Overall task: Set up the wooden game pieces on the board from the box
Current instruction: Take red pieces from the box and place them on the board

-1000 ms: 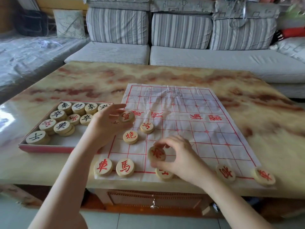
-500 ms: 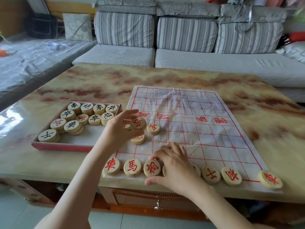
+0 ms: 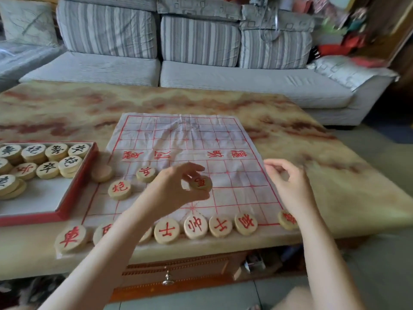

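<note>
The white cloth board (image 3: 185,139) with red grid lines lies on the table. My left hand (image 3: 172,191) hovers over the board's near half and pinches a round wooden piece (image 3: 200,183) with a red character. My right hand (image 3: 289,186) is at the board's right edge, fingers loosely curled, with nothing seen in it. A row of red pieces (image 3: 195,225) lines the near edge, partly hidden by my left forearm. Two more red pieces (image 3: 119,189) sit further in on the left. The red-rimmed box (image 3: 76,191) at left holds several black-lettered pieces (image 3: 53,151).
A blank-faced piece (image 3: 101,173) lies between box and board. The marbled table (image 3: 335,186) extends right and far behind the board. A striped grey sofa (image 3: 223,79) runs along the table's far side. Cluttered items are piled at upper right.
My left hand carried its red piece rightward toward the board's middle. My right hand left the near row and moved right to the board's edge. The near row gained pieces.
</note>
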Motion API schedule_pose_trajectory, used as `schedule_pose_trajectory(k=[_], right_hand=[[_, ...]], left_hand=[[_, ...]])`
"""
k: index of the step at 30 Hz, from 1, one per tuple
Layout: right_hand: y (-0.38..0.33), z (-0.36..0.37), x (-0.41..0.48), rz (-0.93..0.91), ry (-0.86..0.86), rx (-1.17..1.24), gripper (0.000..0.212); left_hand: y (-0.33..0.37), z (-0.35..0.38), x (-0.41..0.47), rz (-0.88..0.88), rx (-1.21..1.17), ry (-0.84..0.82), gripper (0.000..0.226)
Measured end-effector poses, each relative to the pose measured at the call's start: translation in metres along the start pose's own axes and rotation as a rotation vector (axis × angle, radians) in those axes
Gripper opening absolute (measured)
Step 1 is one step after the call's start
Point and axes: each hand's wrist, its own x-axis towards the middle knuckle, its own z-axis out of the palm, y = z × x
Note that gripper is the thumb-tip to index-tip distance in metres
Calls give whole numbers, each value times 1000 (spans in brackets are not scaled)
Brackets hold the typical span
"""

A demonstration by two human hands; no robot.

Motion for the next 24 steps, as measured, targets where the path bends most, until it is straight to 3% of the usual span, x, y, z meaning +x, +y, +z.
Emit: schedule_pose_trajectory(k=[5,11,19,24], right_hand=[[28,-39,0,106,108,34,13],[47,-48,-5,208,80,78,13],[49,-47,-9,225,49,115,14],[46,-43,-14,205,2,104,16]], left_hand=[[54,64,10,122,-4,-86,47],[72,119,20,128,189,-89,51],[69,136,17,141,367,-82,57],[70,136,17,123,355,-79,64]])
